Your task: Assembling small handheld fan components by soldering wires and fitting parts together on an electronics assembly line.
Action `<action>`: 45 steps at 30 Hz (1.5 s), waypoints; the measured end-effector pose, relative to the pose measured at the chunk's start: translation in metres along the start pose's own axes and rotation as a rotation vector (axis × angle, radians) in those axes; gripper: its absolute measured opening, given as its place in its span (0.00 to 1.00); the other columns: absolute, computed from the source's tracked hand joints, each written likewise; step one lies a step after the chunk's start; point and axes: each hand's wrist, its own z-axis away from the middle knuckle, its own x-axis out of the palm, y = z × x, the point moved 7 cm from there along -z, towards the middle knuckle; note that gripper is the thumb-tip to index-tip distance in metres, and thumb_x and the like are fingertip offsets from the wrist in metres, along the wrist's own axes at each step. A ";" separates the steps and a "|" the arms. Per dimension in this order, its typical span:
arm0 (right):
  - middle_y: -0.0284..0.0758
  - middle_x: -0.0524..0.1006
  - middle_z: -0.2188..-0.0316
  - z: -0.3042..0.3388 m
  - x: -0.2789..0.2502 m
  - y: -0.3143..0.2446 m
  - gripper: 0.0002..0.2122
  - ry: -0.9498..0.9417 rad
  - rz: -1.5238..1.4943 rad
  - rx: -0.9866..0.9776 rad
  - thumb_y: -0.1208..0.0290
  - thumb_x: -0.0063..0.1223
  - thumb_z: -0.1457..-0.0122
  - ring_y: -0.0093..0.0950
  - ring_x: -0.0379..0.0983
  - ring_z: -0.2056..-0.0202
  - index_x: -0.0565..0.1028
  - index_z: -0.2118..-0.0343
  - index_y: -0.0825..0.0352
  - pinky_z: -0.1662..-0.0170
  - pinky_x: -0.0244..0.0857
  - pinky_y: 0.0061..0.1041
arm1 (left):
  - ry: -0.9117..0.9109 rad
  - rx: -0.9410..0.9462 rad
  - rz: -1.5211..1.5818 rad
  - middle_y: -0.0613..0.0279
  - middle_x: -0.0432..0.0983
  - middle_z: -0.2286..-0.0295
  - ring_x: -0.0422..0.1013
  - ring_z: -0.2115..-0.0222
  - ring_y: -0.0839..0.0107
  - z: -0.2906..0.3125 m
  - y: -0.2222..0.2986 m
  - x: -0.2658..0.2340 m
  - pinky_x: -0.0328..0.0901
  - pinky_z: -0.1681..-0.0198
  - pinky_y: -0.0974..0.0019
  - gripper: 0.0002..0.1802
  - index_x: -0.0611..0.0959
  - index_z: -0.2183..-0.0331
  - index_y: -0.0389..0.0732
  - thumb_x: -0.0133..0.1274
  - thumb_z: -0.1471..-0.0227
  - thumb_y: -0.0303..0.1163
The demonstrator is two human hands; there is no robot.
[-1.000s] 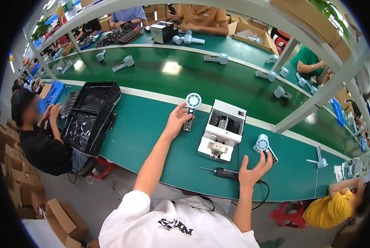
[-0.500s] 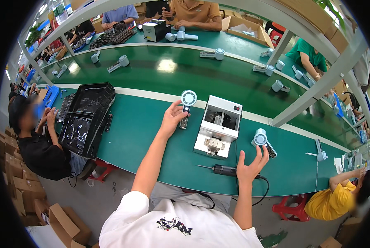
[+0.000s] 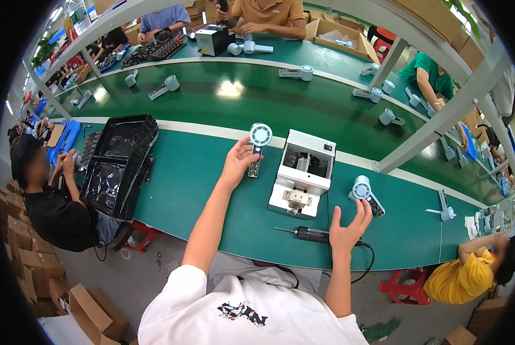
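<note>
My left hand [image 3: 235, 165] is closed on a handheld fan [image 3: 261, 134]. Its round pale-blue head points up, and its handle, with the inside showing, hangs below my fingers. My right hand [image 3: 349, 229] has its thumb and fingers apart; its fingertips reach the near edge of a second handheld fan [image 3: 361, 188] lying on the table, its handle slanting to the right. Between the two fans stands a white screw-feeding machine [image 3: 302, 175] with an open top. A black electric screwdriver [image 3: 312, 234] lies in front of it, bit pointing left.
A black plastic-lined tray [image 3: 116, 167] stands at left beside a seated co-worker [image 3: 53, 195]. Beyond the table, a green conveyor [image 3: 211, 109] carries several fans. A white frame post [image 3: 424, 135] slants across at right. Another fan [image 3: 447, 213] lies toward a person in yellow [image 3: 461, 279].
My hands and the two fans stay nearly in place; the whole view has shifted slightly. Across the conveyor, the hand of the person in orange has moved.
</note>
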 end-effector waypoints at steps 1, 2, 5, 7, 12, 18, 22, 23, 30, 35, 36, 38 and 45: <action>0.47 0.64 0.44 -0.001 -0.001 -0.001 0.25 0.010 0.014 -0.021 0.69 0.64 0.47 0.47 0.61 0.44 0.68 0.48 0.70 0.42 0.57 0.43 | -0.001 -0.002 0.000 0.53 0.75 0.59 0.76 0.60 0.64 0.000 0.000 0.001 0.71 0.54 0.65 0.36 0.63 0.41 0.31 0.58 0.51 0.17; 0.48 0.63 0.44 -0.001 -0.002 -0.002 0.26 0.020 0.029 -0.042 0.68 0.64 0.48 0.49 0.61 0.44 0.68 0.48 0.71 0.42 0.57 0.45 | 0.003 -0.003 0.001 0.53 0.75 0.59 0.76 0.60 0.64 0.000 0.000 0.001 0.71 0.54 0.65 0.36 0.63 0.41 0.31 0.58 0.51 0.16; 0.49 0.62 0.42 -0.002 -0.002 -0.003 0.27 0.030 0.051 -0.070 0.68 0.65 0.49 0.50 0.58 0.42 0.68 0.47 0.70 0.41 0.55 0.47 | -0.001 0.003 0.003 0.52 0.75 0.59 0.76 0.59 0.63 -0.001 0.000 0.001 0.71 0.53 0.65 0.36 0.64 0.41 0.31 0.58 0.51 0.16; 0.49 0.61 0.41 -0.003 -0.002 -0.004 0.28 0.030 0.054 -0.074 0.67 0.65 0.49 0.50 0.57 0.41 0.67 0.47 0.70 0.40 0.53 0.48 | -0.010 0.009 0.005 0.52 0.75 0.59 0.76 0.59 0.63 0.000 0.001 0.002 0.71 0.53 0.65 0.36 0.64 0.42 0.31 0.58 0.51 0.16; 0.50 0.58 0.38 -0.003 -0.003 -0.005 0.31 0.039 0.070 -0.108 0.62 0.65 0.48 0.52 0.51 0.37 0.65 0.44 0.68 0.38 0.48 0.52 | 0.003 -0.007 0.009 0.53 0.75 0.60 0.76 0.59 0.63 0.001 0.000 0.000 0.72 0.55 0.65 0.36 0.64 0.42 0.32 0.58 0.52 0.15; 0.51 0.52 0.34 -0.003 -0.003 -0.009 0.34 -0.003 0.155 -0.135 0.54 0.61 0.45 0.55 0.46 0.35 0.63 0.40 0.65 0.36 0.43 0.54 | -0.003 -0.013 -0.001 0.53 0.75 0.60 0.76 0.59 0.63 0.002 0.002 0.002 0.72 0.54 0.65 0.36 0.64 0.42 0.32 0.58 0.51 0.15; 0.51 0.50 0.33 -0.004 0.000 -0.010 0.35 -0.044 0.171 -0.145 0.51 0.57 0.43 0.54 0.44 0.34 0.61 0.37 0.65 0.35 0.41 0.54 | -0.004 -0.015 0.002 0.53 0.75 0.59 0.76 0.59 0.63 0.002 0.002 0.003 0.72 0.53 0.64 0.36 0.64 0.42 0.32 0.57 0.52 0.14; 0.50 0.50 0.33 -0.004 0.001 -0.010 0.35 -0.053 0.163 -0.145 0.52 0.57 0.42 0.53 0.44 0.33 0.60 0.37 0.66 0.35 0.40 0.53 | -0.008 -0.014 0.010 0.53 0.75 0.59 0.75 0.59 0.64 0.002 0.003 0.003 0.72 0.53 0.64 0.36 0.64 0.42 0.32 0.57 0.52 0.14; 0.50 0.51 0.33 -0.006 0.002 -0.009 0.35 -0.059 0.149 -0.125 0.52 0.57 0.42 0.52 0.45 0.33 0.60 0.37 0.66 0.34 0.41 0.52 | -0.006 -0.009 0.024 0.53 0.75 0.60 0.75 0.59 0.64 0.000 0.002 0.003 0.71 0.52 0.63 0.36 0.65 0.42 0.32 0.58 0.52 0.14; 0.50 0.53 0.34 -0.012 -0.007 -0.009 0.33 -0.034 0.056 -0.086 0.54 0.56 0.42 0.52 0.46 0.34 0.62 0.38 0.67 0.35 0.42 0.51 | -0.012 -0.016 -0.002 0.53 0.75 0.60 0.76 0.59 0.64 0.004 0.004 0.007 0.70 0.54 0.65 0.36 0.64 0.42 0.32 0.58 0.52 0.15; 0.50 0.53 0.34 -0.016 -0.007 -0.008 0.33 -0.030 0.060 -0.084 0.54 0.56 0.42 0.52 0.46 0.34 0.62 0.38 0.67 0.35 0.42 0.51 | -0.006 -0.018 -0.001 0.53 0.75 0.60 0.76 0.59 0.64 0.004 0.005 0.006 0.70 0.54 0.65 0.37 0.64 0.41 0.32 0.58 0.52 0.15; 0.51 0.53 0.35 -0.028 -0.009 -0.007 0.34 0.001 0.059 -0.108 0.52 0.57 0.43 0.53 0.47 0.34 0.62 0.39 0.67 0.35 0.43 0.52 | -0.002 -0.014 0.005 0.53 0.76 0.60 0.76 0.60 0.63 0.004 0.004 0.005 0.70 0.54 0.66 0.37 0.63 0.41 0.32 0.58 0.52 0.15; 0.50 0.57 0.38 -0.042 0.010 0.011 0.28 0.021 0.145 -0.090 0.59 0.59 0.43 0.53 0.50 0.37 0.65 0.42 0.67 0.37 0.46 0.52 | 0.014 -0.019 0.015 0.55 0.76 0.60 0.76 0.61 0.65 0.004 0.004 0.007 0.71 0.56 0.68 0.36 0.64 0.41 0.33 0.57 0.52 0.14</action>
